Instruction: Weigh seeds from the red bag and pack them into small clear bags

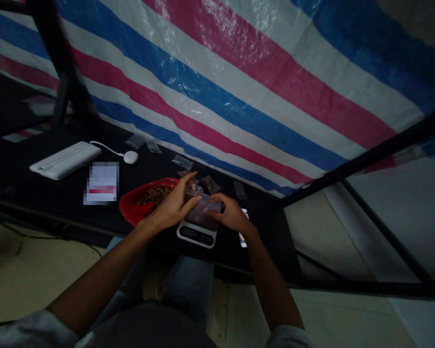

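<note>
Bag [203, 205] over dig. scale [195, 236]: R hand [234, 213] pinches it; L hand [176, 203] touching, can't tell if clamped.

The sheet [217, 92] is striped in 3 colours, blue, white and a pinkish red, with white bands between the coloured ones. Its frame [369, 155] is black, as is the table [264, 256]. The scale [196, 243] is white around a blackish display [190, 234], and the see-through bag [212, 205] over it looks greyish. Bright red marks the big bag [128, 205], its bits [154, 194] mottled brown and gold. The long box [65, 159], cord [107, 146] and round disc [130, 157] are plain white; the card [103, 176] is pale lilac with 1 red band. The trousers [190, 285] are faded blue, the shirt [148, 326] dark grey, the floor [16, 266] yellowish beige.
</note>
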The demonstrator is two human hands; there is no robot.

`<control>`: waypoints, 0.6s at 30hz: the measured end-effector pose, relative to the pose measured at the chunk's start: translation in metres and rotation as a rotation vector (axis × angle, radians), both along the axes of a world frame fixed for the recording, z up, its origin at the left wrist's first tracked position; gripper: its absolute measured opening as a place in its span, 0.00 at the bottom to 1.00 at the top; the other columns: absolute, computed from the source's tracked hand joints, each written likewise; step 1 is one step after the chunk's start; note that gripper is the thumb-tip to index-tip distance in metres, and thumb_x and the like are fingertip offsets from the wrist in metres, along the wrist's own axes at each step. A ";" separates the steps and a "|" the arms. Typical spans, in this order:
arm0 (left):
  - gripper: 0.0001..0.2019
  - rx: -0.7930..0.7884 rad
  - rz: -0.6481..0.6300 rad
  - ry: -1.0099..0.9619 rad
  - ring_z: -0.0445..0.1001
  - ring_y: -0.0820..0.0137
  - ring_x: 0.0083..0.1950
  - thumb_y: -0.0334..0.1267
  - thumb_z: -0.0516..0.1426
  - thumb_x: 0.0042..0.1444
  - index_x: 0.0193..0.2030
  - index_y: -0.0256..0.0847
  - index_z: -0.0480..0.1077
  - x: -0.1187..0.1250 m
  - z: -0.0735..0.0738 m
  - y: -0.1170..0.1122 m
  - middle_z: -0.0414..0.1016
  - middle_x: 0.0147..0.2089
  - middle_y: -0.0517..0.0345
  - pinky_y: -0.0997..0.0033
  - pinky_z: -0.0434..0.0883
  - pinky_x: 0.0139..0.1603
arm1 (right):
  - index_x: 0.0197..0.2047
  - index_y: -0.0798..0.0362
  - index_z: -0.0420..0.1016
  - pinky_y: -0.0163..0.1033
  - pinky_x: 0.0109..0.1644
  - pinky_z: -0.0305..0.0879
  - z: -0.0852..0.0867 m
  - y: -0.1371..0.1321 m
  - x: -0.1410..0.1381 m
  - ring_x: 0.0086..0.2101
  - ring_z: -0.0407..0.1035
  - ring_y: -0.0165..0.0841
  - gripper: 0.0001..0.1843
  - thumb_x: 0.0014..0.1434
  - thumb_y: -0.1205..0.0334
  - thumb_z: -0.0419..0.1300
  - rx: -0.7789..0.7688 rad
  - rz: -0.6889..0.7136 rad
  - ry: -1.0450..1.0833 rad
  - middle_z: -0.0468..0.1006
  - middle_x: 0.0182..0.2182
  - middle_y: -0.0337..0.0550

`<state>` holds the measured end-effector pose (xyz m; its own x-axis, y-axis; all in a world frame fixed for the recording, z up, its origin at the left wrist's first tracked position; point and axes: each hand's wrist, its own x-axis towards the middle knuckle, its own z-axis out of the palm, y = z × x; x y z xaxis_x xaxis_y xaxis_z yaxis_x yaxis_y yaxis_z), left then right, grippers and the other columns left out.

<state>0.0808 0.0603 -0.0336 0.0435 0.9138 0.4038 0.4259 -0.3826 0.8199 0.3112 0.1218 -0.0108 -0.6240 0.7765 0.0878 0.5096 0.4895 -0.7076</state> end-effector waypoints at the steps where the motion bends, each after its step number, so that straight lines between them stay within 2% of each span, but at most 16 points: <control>1: 0.36 0.014 0.014 0.014 0.66 0.53 0.73 0.50 0.55 0.68 0.76 0.36 0.49 0.000 -0.001 0.000 0.63 0.73 0.38 0.51 0.64 0.73 | 0.52 0.54 0.77 0.46 0.57 0.70 -0.008 -0.003 0.000 0.50 0.76 0.39 0.19 0.57 0.62 0.70 -0.014 -0.010 0.015 0.82 0.49 0.48; 2: 0.36 0.025 0.021 0.030 0.67 0.53 0.71 0.49 0.57 0.67 0.75 0.37 0.50 0.001 -0.002 0.000 0.65 0.71 0.38 0.52 0.66 0.72 | 0.53 0.54 0.77 0.47 0.59 0.69 -0.012 -0.006 0.000 0.52 0.75 0.40 0.22 0.57 0.60 0.71 -0.020 -0.015 0.030 0.82 0.51 0.49; 4: 0.36 0.043 0.022 0.067 0.71 0.53 0.68 0.49 0.58 0.66 0.74 0.37 0.51 0.003 -0.004 0.000 0.68 0.68 0.39 0.53 0.69 0.69 | 0.58 0.53 0.75 0.47 0.59 0.69 -0.011 -0.013 -0.001 0.54 0.74 0.41 0.25 0.59 0.58 0.70 0.004 -0.030 0.081 0.80 0.54 0.51; 7: 0.36 0.045 -0.005 0.124 0.74 0.53 0.64 0.47 0.59 0.65 0.75 0.38 0.51 0.008 -0.010 -0.003 0.71 0.66 0.40 0.54 0.72 0.65 | 0.59 0.51 0.76 0.43 0.52 0.71 0.008 -0.026 -0.006 0.49 0.75 0.38 0.21 0.63 0.57 0.66 0.084 -0.024 0.181 0.80 0.50 0.49; 11: 0.37 -0.006 -0.081 0.150 0.77 0.55 0.62 0.43 0.59 0.65 0.76 0.39 0.50 0.016 -0.014 -0.009 0.72 0.65 0.41 0.57 0.74 0.63 | 0.42 0.51 0.83 0.40 0.46 0.69 0.027 -0.037 -0.014 0.40 0.73 0.34 0.07 0.64 0.59 0.65 0.134 0.096 0.122 0.79 0.38 0.43; 14: 0.41 0.006 -0.089 0.166 0.74 0.54 0.66 0.48 0.63 0.62 0.76 0.41 0.49 0.011 -0.005 -0.014 0.69 0.70 0.40 0.55 0.72 0.66 | 0.37 0.51 0.83 0.38 0.40 0.68 0.036 -0.031 -0.009 0.34 0.72 0.33 0.08 0.65 0.59 0.64 0.140 0.044 0.079 0.79 0.34 0.42; 16: 0.37 0.000 -0.077 0.224 0.72 0.52 0.68 0.52 0.62 0.62 0.73 0.41 0.57 -0.003 0.004 -0.016 0.69 0.70 0.40 0.53 0.70 0.67 | 0.38 0.51 0.84 0.38 0.37 0.66 0.044 -0.020 0.005 0.31 0.71 0.33 0.09 0.65 0.57 0.64 0.169 -0.045 0.062 0.79 0.32 0.42; 18: 0.24 -0.058 -0.060 0.319 0.74 0.52 0.65 0.52 0.55 0.68 0.63 0.40 0.69 -0.024 0.010 -0.015 0.75 0.64 0.42 0.51 0.70 0.66 | 0.38 0.51 0.84 0.39 0.36 0.65 0.054 -0.003 0.024 0.31 0.71 0.35 0.11 0.65 0.54 0.63 0.220 -0.120 -0.001 0.80 0.30 0.42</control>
